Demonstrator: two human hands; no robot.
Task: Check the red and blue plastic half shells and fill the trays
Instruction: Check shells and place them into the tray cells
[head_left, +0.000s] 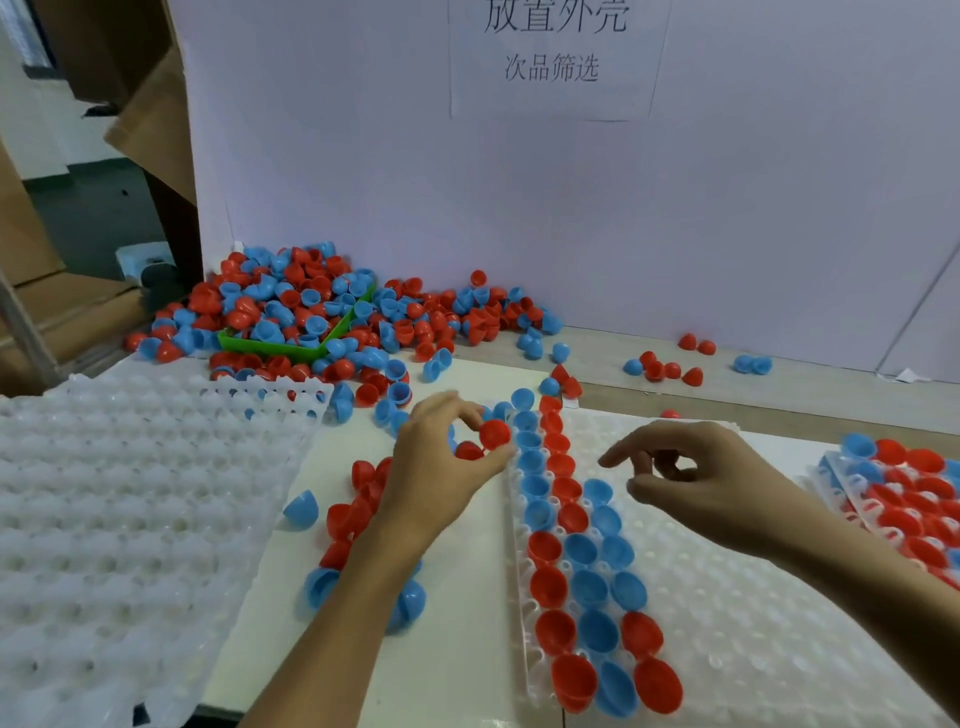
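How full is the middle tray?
Mostly empty: the middle tray holds shells only in its left columns; the rest is bare.

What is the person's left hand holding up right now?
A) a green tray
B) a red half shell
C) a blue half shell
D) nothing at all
B: the left hand pinches a red half shell between thumb and fingertips, just left of the partly filled white tray.
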